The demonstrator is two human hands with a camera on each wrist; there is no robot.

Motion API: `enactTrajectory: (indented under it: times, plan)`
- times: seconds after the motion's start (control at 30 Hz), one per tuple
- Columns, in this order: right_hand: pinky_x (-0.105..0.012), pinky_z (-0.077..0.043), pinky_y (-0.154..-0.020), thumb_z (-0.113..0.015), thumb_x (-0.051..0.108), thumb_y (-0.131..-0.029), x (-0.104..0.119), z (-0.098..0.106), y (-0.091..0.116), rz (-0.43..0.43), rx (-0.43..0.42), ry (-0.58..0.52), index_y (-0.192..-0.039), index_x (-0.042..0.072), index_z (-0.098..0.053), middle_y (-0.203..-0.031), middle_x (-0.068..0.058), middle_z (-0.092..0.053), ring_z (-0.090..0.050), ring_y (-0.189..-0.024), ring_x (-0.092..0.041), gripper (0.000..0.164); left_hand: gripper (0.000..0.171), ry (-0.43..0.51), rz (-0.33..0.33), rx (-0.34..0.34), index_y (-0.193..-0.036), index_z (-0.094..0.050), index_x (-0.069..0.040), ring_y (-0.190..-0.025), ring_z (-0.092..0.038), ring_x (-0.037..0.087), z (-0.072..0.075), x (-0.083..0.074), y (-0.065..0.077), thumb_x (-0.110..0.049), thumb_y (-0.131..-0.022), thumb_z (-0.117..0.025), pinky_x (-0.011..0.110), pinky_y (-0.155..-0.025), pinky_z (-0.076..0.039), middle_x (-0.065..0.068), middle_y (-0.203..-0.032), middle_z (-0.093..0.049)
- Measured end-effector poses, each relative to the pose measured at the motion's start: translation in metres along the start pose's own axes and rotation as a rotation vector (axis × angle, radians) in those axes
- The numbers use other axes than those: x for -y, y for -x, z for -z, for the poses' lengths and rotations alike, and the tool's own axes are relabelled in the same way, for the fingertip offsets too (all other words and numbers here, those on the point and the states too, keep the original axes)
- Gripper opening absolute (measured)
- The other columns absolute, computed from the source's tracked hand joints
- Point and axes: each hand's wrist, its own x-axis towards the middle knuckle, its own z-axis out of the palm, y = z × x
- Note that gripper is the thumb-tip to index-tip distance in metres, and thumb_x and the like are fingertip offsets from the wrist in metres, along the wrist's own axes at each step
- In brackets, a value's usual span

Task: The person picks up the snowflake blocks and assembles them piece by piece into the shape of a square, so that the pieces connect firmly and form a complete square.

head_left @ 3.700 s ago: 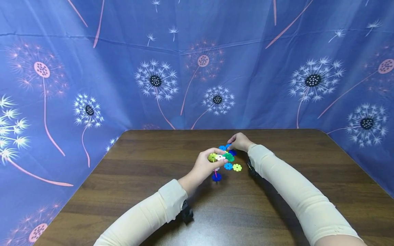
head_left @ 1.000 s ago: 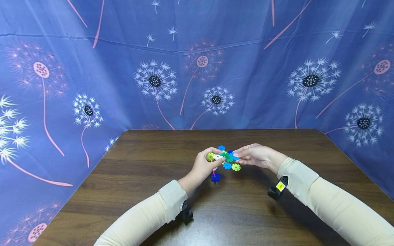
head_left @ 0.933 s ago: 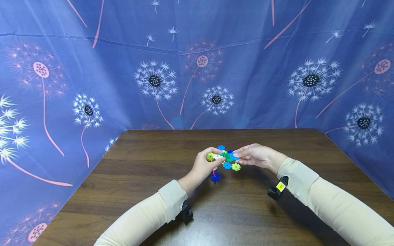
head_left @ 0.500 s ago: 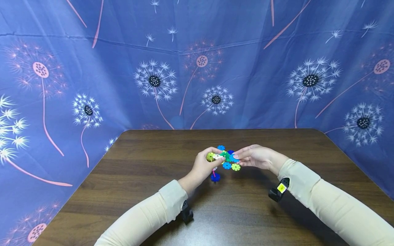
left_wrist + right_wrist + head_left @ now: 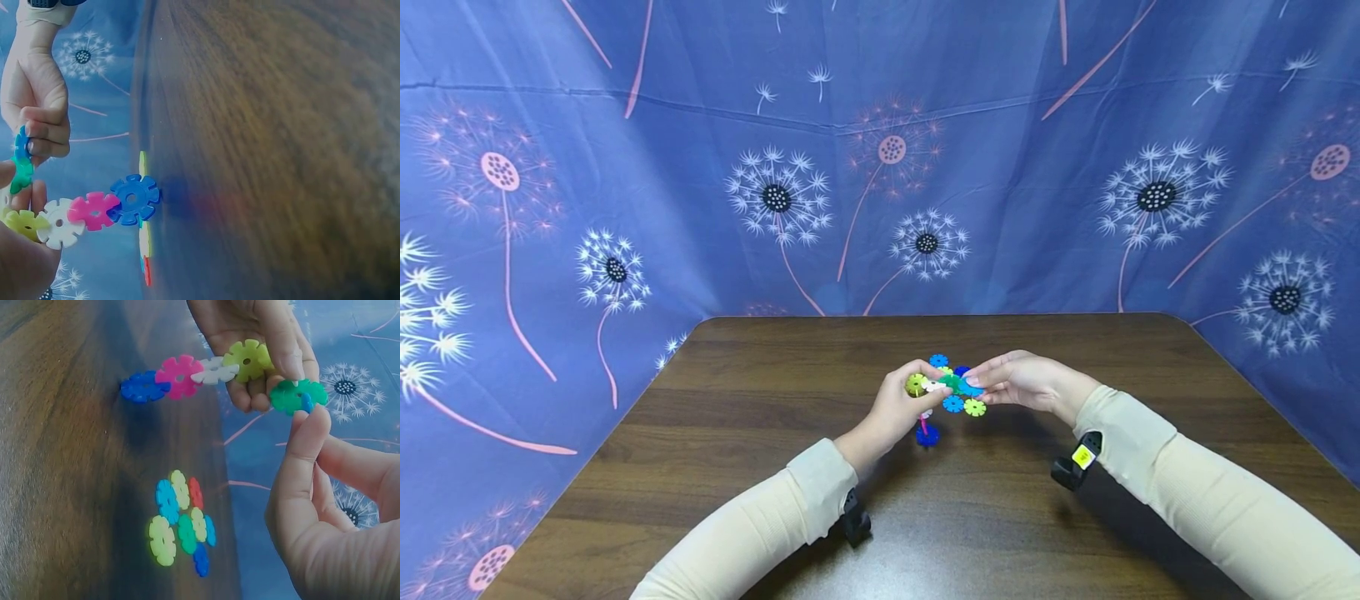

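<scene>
My left hand (image 5: 891,400) holds a chain of slotted plastic snowflake discs between thumb and fingers. From the low end run a dark blue disc (image 5: 132,199), a pink disc (image 5: 94,211), a white disc (image 5: 60,223) and a yellow-green disc (image 5: 247,360). Another white disc (image 5: 932,385) is partly covered by the thumb, and a green disc (image 5: 299,397) ends the chain. With thumb and fingertips, my right hand (image 5: 1033,382) pinches a light blue disc (image 5: 970,387) against the green disc's edge. Whether their slots interlock I cannot tell.
Several loose discs lie on the wooden table (image 5: 1000,517) below the hands, among them a yellow disc (image 5: 162,540), a blue disc (image 5: 167,501), a red disc (image 5: 196,493) and a green disc (image 5: 187,534). A blue dandelion-print cloth (image 5: 850,208) hangs behind the table.
My right hand has come from the loose discs at the back toward me, bringing the light blue disc to the green one. Over the last second both hands have barely shifted.
</scene>
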Motion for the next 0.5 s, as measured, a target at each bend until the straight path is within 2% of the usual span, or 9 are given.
enactTrajectory:
  times: [0.17, 0.33, 0.5]
  plan:
    - [-0.021, -0.056, -0.071, -0.059, 0.002, -0.093, 0.001, -0.002, 0.003, 0.001, -0.002, 0.000, -0.097, 0.002, -0.069, -0.082, -0.002, -0.070, -0.065, -0.071, -0.009, 0.011, 0.016, 0.004, 0.004, 0.006, -0.100, -0.063, 0.003, -0.063, -0.053, 0.025, -0.001, -0.001, -0.001, -0.005, -0.088, -0.069, 0.037, -0.063, -0.053, 0.008, -0.093, -0.061]
    - [-0.022, -0.056, -0.070, -0.060, 0.002, -0.093, 0.006, -0.004, 0.005, 0.008, -0.014, 0.037, -0.096, 0.001, -0.069, -0.080, -0.001, -0.070, -0.065, -0.070, -0.010, 0.010, 0.015, 0.007, 0.005, 0.009, -0.098, -0.062, 0.003, -0.062, -0.052, 0.024, -0.002, -0.001, -0.002, -0.004, -0.088, -0.069, 0.033, -0.061, -0.051, 0.014, -0.102, -0.063]
    - [-0.021, -0.056, -0.069, -0.061, 0.001, -0.092, 0.009, -0.006, 0.004, 0.011, -0.008, 0.056, -0.094, 0.002, -0.069, -0.078, -0.001, -0.069, -0.064, -0.069, -0.010, 0.009, 0.015, -0.007, -0.012, 0.000, -0.096, -0.064, -0.002, -0.059, -0.050, 0.015, -0.004, 0.021, -0.012, -0.009, -0.086, -0.073, 0.028, -0.057, -0.048, 0.011, -0.106, -0.065]
